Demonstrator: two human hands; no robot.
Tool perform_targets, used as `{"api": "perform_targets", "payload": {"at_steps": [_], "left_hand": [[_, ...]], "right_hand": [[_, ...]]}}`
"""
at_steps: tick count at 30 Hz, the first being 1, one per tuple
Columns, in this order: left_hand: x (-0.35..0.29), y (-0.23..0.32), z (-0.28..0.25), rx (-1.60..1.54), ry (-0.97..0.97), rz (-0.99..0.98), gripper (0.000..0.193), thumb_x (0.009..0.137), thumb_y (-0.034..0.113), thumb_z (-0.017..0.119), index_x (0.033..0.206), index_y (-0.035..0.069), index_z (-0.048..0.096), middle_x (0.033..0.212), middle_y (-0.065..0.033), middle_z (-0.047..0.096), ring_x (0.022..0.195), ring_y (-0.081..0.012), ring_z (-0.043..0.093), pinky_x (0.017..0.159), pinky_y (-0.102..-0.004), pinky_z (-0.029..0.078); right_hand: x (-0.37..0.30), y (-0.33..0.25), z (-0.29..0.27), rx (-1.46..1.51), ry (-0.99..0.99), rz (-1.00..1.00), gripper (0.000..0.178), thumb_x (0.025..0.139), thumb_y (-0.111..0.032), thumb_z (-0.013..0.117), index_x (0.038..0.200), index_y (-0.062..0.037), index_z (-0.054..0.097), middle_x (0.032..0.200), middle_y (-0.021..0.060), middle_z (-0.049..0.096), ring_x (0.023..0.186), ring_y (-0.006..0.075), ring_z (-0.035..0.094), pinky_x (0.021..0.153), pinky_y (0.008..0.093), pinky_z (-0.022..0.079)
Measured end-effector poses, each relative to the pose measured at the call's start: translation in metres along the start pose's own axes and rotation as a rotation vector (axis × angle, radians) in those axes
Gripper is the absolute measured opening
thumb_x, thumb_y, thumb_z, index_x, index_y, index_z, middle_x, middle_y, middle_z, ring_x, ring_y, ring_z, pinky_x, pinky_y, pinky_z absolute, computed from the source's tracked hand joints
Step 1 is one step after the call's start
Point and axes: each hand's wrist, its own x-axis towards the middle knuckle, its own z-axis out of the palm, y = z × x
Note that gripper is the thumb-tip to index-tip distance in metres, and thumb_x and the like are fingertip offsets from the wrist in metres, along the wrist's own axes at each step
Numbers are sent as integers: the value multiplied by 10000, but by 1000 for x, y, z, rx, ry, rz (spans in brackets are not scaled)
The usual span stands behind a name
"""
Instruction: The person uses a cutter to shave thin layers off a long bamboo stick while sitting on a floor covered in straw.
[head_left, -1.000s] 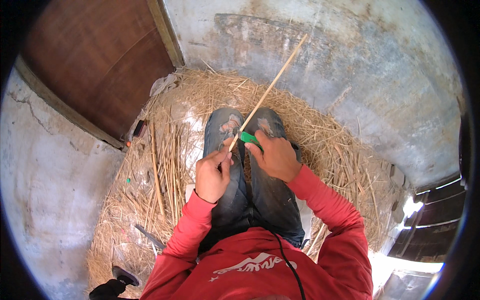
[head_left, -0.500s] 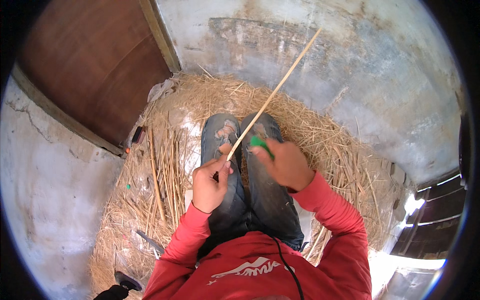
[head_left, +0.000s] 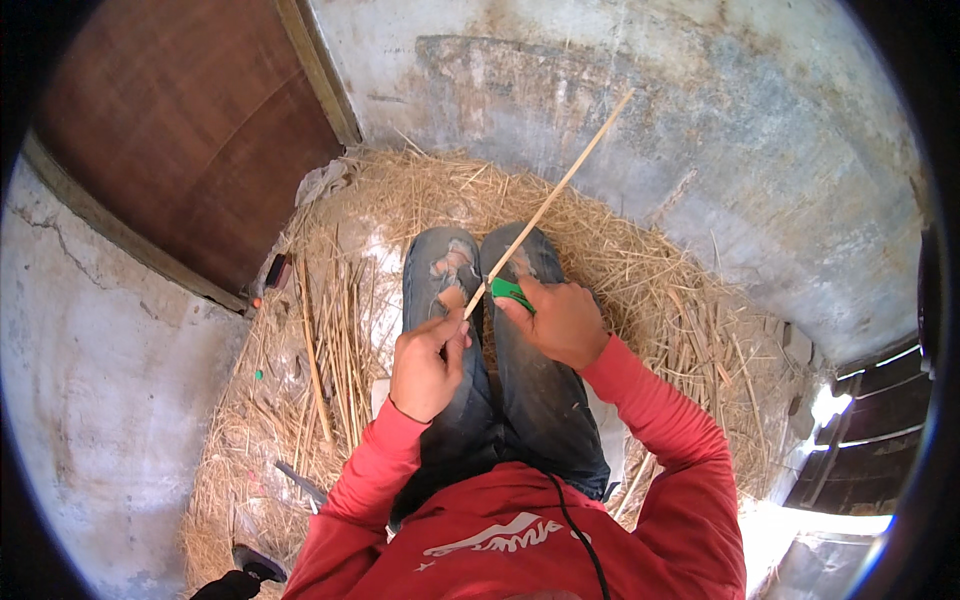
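The left hand (head_left: 430,365) has its grip pinched on the near end of a thin, straight, woody stick (head_left: 560,190), which slants up and right from that grip. The right hand (head_left: 562,318) has its grip wrapped around a green tool (head_left: 512,294), close beside the stick. Under both grips are worn, torn jeans (head_left: 545,400). Dry, messy straw (head_left: 680,330) spreads around them. Past the grips stands a patchy, stained wall (head_left: 700,130).
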Motion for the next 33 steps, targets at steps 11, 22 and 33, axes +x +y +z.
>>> {"api": "perform_targets", "payload": {"at_steps": [11,22,33], "left_hand": [[-52,-26,-44,-98,-205,-33,205,927,-51,619,1101,-57,728,786,-152,705,654,-231,703,608,-322,537],[-62,-56,-109,-274,-52,-431,250,1061,133,580,1197,-18,725,779,2,637,621,-37,492,557,-214,388],[-9,-14,-2,-597,-139,-348,270,1076,194,581,1201,2,724,763,32,567,667,-33,458,584,-208,358]], "right_hand": [[26,223,-54,-170,263,659,529,1070,-510,447,1106,-67,732,903,308,695,869,501,676,780,566,523],[-49,362,-114,-99,617,751,681,1042,-563,488,880,57,718,731,199,667,724,365,666,709,495,502],[26,47,-36,776,180,220,268,957,-278,743,1047,-25,744,808,42,707,729,133,627,677,284,501]]}}
